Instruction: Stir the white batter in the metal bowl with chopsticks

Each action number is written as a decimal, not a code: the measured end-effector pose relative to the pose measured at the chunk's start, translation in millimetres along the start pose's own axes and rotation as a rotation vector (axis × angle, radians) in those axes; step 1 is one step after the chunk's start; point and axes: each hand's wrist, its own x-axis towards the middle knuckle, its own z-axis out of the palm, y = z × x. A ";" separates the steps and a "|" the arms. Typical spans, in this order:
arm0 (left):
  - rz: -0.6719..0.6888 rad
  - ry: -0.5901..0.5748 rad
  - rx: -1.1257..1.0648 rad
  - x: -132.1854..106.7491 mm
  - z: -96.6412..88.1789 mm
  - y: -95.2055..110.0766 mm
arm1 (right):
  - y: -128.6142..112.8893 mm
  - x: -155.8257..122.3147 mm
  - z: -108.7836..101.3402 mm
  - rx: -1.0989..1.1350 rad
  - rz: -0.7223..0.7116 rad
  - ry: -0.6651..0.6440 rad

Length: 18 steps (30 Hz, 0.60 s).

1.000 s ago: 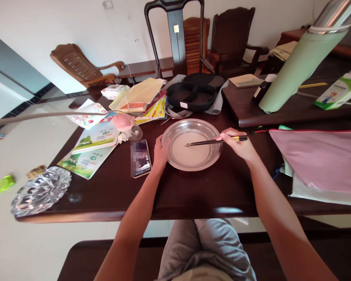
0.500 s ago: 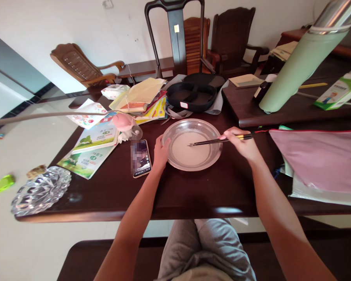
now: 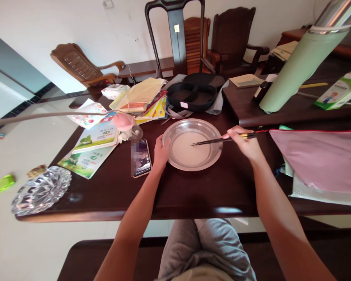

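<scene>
A round metal basin (image 3: 193, 166) stands on the dark table in front of me, with a pale, milky liquid (image 3: 190, 150) in it. My left hand (image 3: 162, 150) grips the basin's left rim, thumb over the edge. Closed around a pair of dark chopsticks (image 3: 212, 141), my right hand (image 3: 243, 141) is at the basin's right side. The chopsticks' tips reach over the middle of the basin and touch or dip into the liquid; I cannot tell how deep.
Left of the basin lie a phone (image 3: 140, 158), a pink-topped object (image 3: 124, 121), booklets (image 3: 98, 136) and a glass dish (image 3: 42, 191). Behind it sits a black case (image 3: 193, 95). A green thermos (image 3: 304, 70) and a pink pouch (image 3: 321, 158) are on the right.
My right hand has shifted slightly to the right, drawing the chopsticks' tips a little the same way across the liquid. My left hand and the basin have stayed put.
</scene>
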 end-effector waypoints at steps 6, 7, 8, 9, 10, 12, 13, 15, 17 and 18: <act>0.005 -0.010 -0.007 -0.9 -0.4 0.3 | -5.0 -2.8 0.4 0.109 0.040 -0.152; 0.007 -0.011 -0.012 -0.7 -0.2 -0.4 | -5.3 -2.6 5.8 0.096 0.018 -0.194; 0.008 -0.012 -0.016 -0.4 0.0 -1.1 | -5.1 -2.2 10.9 0.074 0.007 -0.223; 0.007 -0.011 -0.021 -0.2 0.1 -1.7 | -4.5 -1.6 14.7 0.053 -0.006 -0.234; 0.005 -0.008 -0.023 0.0 0.1 -2.1 | -3.5 -1.0 16.6 0.029 -0.014 -0.227; 0.002 -0.005 -0.022 0.1 -0.1 -2.1 | -1.3 0.0 13.9 -0.006 -0.018 -0.150; 0.004 -0.005 -0.019 0.1 -0.2 -1.8 | -0.5 0.2 9.7 -0.014 -0.012 -0.091; 0.009 -0.003 -0.010 -0.3 -0.7 -1.0 | -0.4 -0.2 -0.4 -0.002 0.013 0.016; 0.014 -0.003 -0.003 -0.5 -0.9 -0.7 | -2.2 -1.2 -6.9 0.042 0.041 0.030; 0.013 -0.004 0.000 -0.4 -0.9 -0.9 | -3.5 -1.7 -7.2 0.066 0.050 0.000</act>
